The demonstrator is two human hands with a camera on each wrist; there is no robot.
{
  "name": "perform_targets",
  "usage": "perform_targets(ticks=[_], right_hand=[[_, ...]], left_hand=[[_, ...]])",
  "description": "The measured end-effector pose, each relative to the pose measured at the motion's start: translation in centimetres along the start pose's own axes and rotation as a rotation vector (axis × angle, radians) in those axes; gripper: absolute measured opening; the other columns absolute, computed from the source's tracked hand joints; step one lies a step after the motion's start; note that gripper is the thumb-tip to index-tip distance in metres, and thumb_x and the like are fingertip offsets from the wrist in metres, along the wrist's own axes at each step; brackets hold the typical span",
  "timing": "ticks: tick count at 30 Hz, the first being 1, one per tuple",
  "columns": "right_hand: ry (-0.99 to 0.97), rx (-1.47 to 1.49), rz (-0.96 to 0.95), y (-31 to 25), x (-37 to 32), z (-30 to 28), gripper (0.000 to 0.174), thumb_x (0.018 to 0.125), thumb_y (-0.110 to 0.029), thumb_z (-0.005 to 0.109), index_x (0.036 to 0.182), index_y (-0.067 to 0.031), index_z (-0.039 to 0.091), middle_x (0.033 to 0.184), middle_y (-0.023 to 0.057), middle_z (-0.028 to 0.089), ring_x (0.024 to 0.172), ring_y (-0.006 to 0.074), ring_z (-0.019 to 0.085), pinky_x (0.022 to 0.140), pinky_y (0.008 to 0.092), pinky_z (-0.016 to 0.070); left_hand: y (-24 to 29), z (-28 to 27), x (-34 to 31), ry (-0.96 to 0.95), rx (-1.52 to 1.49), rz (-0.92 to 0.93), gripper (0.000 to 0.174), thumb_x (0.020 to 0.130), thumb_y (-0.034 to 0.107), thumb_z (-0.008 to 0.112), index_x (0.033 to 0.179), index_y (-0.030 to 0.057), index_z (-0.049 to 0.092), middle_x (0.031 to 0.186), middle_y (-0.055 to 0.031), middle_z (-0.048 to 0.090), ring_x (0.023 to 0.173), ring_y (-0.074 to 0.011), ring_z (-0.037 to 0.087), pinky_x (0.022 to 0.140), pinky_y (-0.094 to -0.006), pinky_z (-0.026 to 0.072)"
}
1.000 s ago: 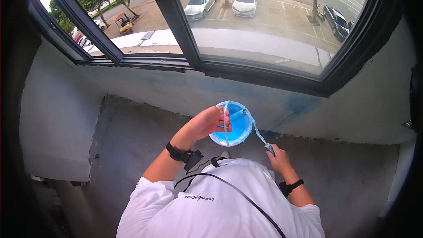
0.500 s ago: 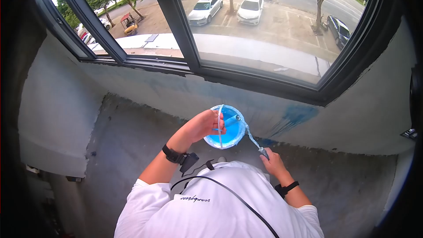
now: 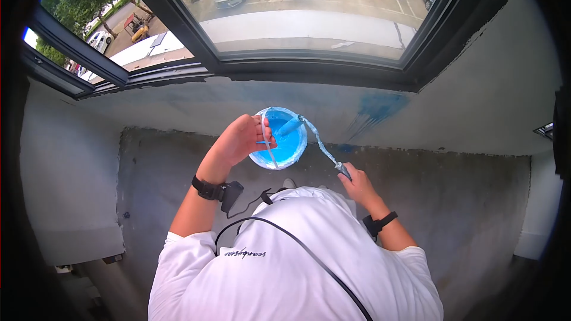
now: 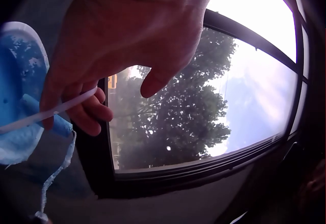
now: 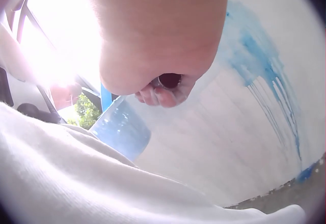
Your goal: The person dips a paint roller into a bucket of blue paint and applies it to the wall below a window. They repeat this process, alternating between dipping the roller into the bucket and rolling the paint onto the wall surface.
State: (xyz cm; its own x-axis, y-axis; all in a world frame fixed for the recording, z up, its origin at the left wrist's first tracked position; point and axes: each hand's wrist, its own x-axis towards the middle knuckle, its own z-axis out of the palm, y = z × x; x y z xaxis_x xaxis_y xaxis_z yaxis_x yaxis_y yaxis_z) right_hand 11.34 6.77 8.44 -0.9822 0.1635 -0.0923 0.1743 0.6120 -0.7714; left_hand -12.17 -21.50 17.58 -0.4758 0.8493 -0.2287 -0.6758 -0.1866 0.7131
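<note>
My left hand holds the white strap handle of a bucket with its fingers hooked under it; the thumb stands free. The bucket has a paint-smeared rim and blue paint inside. A paint roller's blue sleeve slants across the bucket opening, its outer end at the rim nearest the wall. From there the paint-caked frame bends down to a dark grip, which my right hand grasps. In the right wrist view the curled fingers surround the round grip end.
A grey wall below a dark-framed window carries a blue paint smear with drips. Bare concrete floor lies around the person. A black cable crosses the white shirt. Parked cars stand outside.
The head view has shifted, so the window, bucket and hands appear further up and left. The right hand is slightly further from the bucket; both hands keep their holds.
</note>
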Motion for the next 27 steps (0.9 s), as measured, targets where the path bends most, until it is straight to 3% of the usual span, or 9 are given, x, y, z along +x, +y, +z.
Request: perform_targets(ticks=[2,4,5,7,8,10,12,24,27], right_hand=[[0.018,0.010,0.035,-0.1,-0.9,-0.1,0.025,0.091,-0.024,0.058,0.108,-0.0052,0.054,0.079,0.0218,0.061,0.075,0.0444,0.059,0.066,0.0449,0.0475],[0.093,0.070,0.014,-0.1,-2.3,0.0,0.021,0.094,-0.024,0.056,0.100,-0.0047,0.054,0.070,0.0141,0.060,0.059,0.0320,0.057,0.057,0.0379,0.0454],[0.107,0.052,0.035,0.2,-3.1,0.1,0.021,0.094,-0.024,0.056,0.100,-0.0047,0.054,0.070,0.0141,0.060,0.059,0.0320,0.057,0.057,0.0379,0.0454],[0.075,0.491,0.260,-0.2,-4.5,-0.1,0.018,0.097,-0.024,0.052,0.095,-0.0058,0.051,0.064,0.0034,0.051,0.049,0.0147,0.045,0.048,0.0294,0.0387],[0.089,0.477,0.276,-0.4,-5.3,-0.4,0.018,0.097,-0.024,0.052,0.095,-0.0058,0.051,0.064,0.0034,0.051,0.049,0.0147,0.045,0.048,0.0294,0.0387],[0.127,0.845,0.398,-2.1,-6.2,-1.3,0.016,0.101,-0.023,0.046,0.096,-0.0076,0.048,0.063,-0.0029,0.043,0.049,0.0046,0.038,0.043,0.0228,0.0314],[0.175,0.883,0.415,-3.4,-6.6,-1.8,0.016,0.101,-0.023,0.045,0.099,-0.0076,0.047,0.064,-0.0022,0.042,0.048,0.0054,0.037,0.042,0.0228,0.0313],[0.279,1.154,0.540,-6.6,-3.9,-8.6,0.020,0.102,-0.027,0.045,0.101,-0.0074,0.049,0.065,-0.0017,0.041,0.049,0.0058,0.037,0.043,0.0223,0.0298],[0.300,1.169,0.620,-6.8,-1.2,-11.6,0.020,0.101,-0.026,0.046,0.100,-0.0067,0.049,0.065,-0.0018,0.041,0.049,0.0060,0.036,0.044,0.0223,0.0295]], left_hand=[[0.0,-0.3,0.3,0.019,0.032,-0.027,0.036,0.093,0.037,0.042,0.103,0.0045,0.052,0.090,-0.0094,0.061,0.090,-0.0238,0.060,0.096,-0.0465,0.0457],[-0.6,-1.2,0.6,0.005,0.016,-0.037,0.035,0.092,0.037,0.042,0.102,0.0049,0.052,0.088,-0.0089,0.061,0.089,-0.0235,0.060,0.096,-0.0462,0.0460],[-0.8,-1.5,0.7,0.017,0.008,-0.041,0.034,0.092,0.037,0.042,0.101,0.0054,0.053,0.087,-0.0083,0.060,0.088,-0.0232,0.060,0.095,-0.0459,0.0463],[-0.9,-2.2,0.9,0.014,-0.017,-0.067,0.034,0.092,0.037,0.042,0.100,0.0057,0.053,0.086,-0.0079,0.060,0.087,-0.0229,0.060,0.095,-0.0457,0.0465],[-1.1,-2.5,1.0,0.036,-0.023,-0.078,0.034,0.091,0.038,0.043,0.100,0.0059,0.053,0.085,-0.0075,0.060,0.087,-0.0227,0.060,0.095,-0.0456,0.0466],[-0.9,-2.2,0.9,0.044,-0.051,-0.099,0.030,0.090,0.035,0.043,0.096,0.0069,0.053,0.084,-0.0065,0.059,0.085,-0.0227,0.059,0.093,-0.0449,0.0471],[-1.3,-2.6,1.0,0.153,-0.105,-0.125,0.016,0.086,0.021,0.044,0.090,0.0086,0.053,0.078,-0.0050,0.058,0.081,-0.0233,0.058,0.087,-0.0417,0.0476],[-7.1,-10.5,1.4,0.434,-0.092,-0.207,0.023,0.087,0.032,0.048,0.087,0.0090,0.051,0.079,-0.0062,0.056,0.085,-0.0249,0.059,0.081,-0.0376,0.0453],[-8.3,-10.9,0.8,0.617,-0.133,-0.209,0.025,0.083,0.034,0.053,0.086,0.0092,0.049,0.078,-0.0067,0.055,0.085,-0.0263,0.059,0.080,-0.0388,0.0447]])
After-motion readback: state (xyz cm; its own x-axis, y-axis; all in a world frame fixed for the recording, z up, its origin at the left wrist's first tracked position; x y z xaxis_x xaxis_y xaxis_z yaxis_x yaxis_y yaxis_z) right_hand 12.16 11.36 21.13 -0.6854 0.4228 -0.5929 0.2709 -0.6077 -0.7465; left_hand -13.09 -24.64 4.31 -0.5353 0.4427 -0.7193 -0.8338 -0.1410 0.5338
